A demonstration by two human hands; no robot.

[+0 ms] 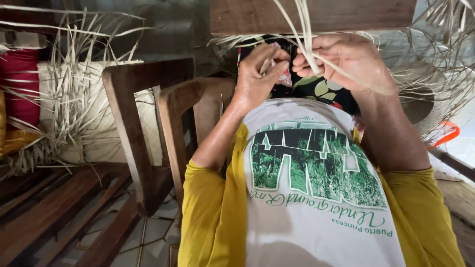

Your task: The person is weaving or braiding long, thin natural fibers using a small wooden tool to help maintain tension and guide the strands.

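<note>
Both hands are raised together in front of my chest, over a dark flowered cloth (316,89) on my lap. My right hand (346,62) is closed around a few long pale straw strips (304,29) that rise past a brown wooden board (346,15) at the top. My left hand (260,74) pinches the lower end of a strip with thumb and fingers, almost touching the right hand's fingertips. More loose strips fan out from under the board on both sides. I wear a white and yellow shirt with a green print.
Two wooden chair backs (143,123) stand close on my left over a tiled floor (153,227). Beyond them lies a pale woven roll (74,109) with loose strips and a red cloth (20,84). A woven hat shape (420,94) and an orange item (445,131) sit to the right.
</note>
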